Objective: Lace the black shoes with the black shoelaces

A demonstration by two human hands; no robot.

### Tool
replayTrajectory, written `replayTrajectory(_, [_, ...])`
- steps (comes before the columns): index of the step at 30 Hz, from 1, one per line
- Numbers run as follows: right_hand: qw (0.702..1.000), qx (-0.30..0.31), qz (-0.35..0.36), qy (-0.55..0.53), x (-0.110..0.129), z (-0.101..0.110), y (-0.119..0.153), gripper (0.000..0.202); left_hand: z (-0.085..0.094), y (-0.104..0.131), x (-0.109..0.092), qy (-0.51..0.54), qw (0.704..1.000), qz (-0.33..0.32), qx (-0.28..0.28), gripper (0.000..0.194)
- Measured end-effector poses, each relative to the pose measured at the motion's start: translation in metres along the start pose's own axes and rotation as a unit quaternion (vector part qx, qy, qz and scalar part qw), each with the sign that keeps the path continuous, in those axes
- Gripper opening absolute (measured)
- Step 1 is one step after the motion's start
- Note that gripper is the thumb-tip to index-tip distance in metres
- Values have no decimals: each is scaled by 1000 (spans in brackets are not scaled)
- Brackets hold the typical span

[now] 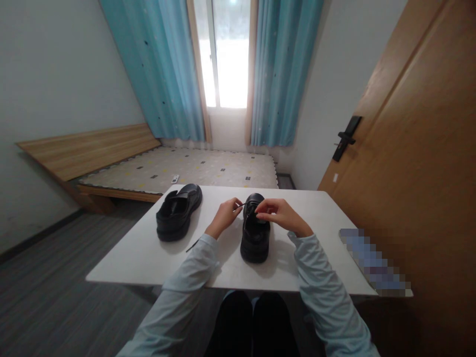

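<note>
A black lace-up shoe stands on the white table in front of me, its toe pointing away. My left hand is closed in a pinch on a dark shoelace, drawn out to the left of the shoe. Over the shoe's tongue and opening, my right hand has its thumb and fingers bent together; whatever they grip is hidden. A loose lace end shows beside my left forearm. The second black shoe sits apart at the left, toe away from me.
A pixelated blue flat item lies along the table's right edge. Beyond the table is a bed with a small white remote on it. A wooden door stands close on the right. My knees are below the near edge.
</note>
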State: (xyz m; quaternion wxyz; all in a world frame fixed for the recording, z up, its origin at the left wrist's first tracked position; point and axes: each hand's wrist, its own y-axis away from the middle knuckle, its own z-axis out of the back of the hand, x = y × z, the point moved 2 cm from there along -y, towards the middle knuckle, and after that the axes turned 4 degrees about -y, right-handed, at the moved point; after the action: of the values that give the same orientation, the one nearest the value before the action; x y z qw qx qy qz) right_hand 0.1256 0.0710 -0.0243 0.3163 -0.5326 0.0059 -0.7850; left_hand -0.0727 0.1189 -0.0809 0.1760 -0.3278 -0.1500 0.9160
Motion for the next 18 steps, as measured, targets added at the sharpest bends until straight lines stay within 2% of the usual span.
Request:
replayTrajectory(5, [991,-114,13,68,-5,-3,-7,15,9,-1,-8,30,997,0,-65,13])
replayTrajectory(8, [985,-151,24,74,-7,-5,-12,15,14,0,-12,52,995,4,-79,16])
replayTrajectory(14, [986,-128,26,102,-12,-9,-27,22,19,3,-18,98,991,-2,-93,17])
replayTrajectory(18, [983,-90,33,159,-13,-13,-37,26,19,4,-20,139,984,-45,-105,19])
